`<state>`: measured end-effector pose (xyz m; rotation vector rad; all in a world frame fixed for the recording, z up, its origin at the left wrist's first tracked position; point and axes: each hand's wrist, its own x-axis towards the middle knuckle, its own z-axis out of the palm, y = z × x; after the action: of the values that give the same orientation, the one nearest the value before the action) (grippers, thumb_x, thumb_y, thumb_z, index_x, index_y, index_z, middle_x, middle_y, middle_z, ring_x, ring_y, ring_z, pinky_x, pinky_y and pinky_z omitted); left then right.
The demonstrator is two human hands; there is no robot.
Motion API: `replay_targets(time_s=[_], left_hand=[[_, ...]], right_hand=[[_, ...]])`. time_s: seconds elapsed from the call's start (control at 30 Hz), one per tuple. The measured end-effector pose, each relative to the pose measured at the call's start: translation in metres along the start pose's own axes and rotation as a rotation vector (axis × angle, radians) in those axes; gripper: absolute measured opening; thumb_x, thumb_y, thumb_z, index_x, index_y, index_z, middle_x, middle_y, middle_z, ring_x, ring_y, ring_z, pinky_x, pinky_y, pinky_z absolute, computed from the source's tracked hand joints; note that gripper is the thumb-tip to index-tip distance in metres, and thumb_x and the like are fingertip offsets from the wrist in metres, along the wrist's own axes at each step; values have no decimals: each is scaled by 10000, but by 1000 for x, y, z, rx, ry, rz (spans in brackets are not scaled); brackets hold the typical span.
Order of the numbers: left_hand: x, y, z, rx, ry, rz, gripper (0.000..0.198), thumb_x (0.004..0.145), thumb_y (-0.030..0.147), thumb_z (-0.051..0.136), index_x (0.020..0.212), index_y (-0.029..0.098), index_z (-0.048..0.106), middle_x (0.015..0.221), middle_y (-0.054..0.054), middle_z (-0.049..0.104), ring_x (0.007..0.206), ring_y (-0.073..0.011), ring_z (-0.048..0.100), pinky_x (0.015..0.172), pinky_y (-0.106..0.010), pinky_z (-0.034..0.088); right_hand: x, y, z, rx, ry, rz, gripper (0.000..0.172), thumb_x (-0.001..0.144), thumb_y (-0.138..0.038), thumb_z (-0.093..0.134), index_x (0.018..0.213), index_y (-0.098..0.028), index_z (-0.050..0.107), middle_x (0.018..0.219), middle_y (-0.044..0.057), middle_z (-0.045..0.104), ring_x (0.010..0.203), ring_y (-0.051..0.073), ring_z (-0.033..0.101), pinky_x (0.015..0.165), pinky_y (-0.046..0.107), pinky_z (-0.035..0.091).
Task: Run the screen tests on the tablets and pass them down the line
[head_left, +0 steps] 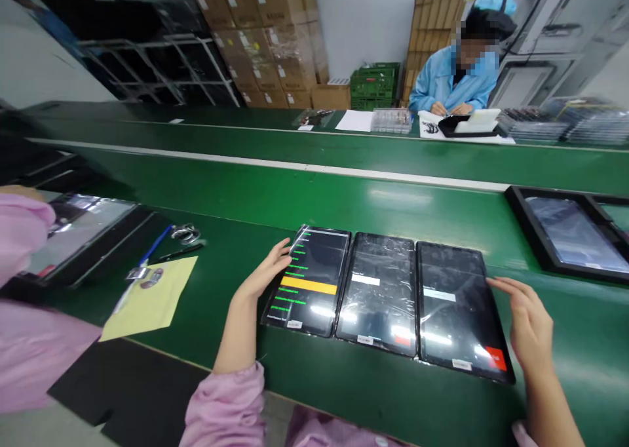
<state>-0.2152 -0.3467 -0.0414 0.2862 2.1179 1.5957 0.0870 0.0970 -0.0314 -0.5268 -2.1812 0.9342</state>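
Three tablets lie side by side on the green bench in front of me. The left tablet (pixel 314 257) shows a list of green text with one orange bar. On the middle tablet (pixel 381 303), under wrinkled clear film, a white box and a red patch are lit. A similar white box and a red square show on the right tablet (pixel 452 322). My left hand (pixel 263 270) rests at the left tablet's outer edge, fingers stretched out. At the right tablet's outer edge, my right hand (pixel 528 319) has its fingers extended against the side. Neither hand grips anything.
To the left are a yellow sheet (pixel 171 290), a blue lanyard (pixel 156 245) and a black pen (pixel 177 253). A black tray (pixel 540 237) with a screen panel lies at right. Pink sleeves (pixel 29 349) of a neighbour show at left. Across the bench sits a person in blue (pixel 432 80).
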Motion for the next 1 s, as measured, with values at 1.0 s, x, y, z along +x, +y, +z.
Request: replay_targets(time_s=[1.0], left_hand=[[113, 7, -10, -19, -228, 110, 756, 598, 754, 756, 1081, 173, 725, 1004, -100, 737, 891, -223, 670, 745, -286, 498]], right_hand=[[61, 65, 50, 541, 147, 474, 646, 667, -779, 630, 995, -222, 642, 1031, 115, 688, 904, 269, 641, 781, 391, 485]])
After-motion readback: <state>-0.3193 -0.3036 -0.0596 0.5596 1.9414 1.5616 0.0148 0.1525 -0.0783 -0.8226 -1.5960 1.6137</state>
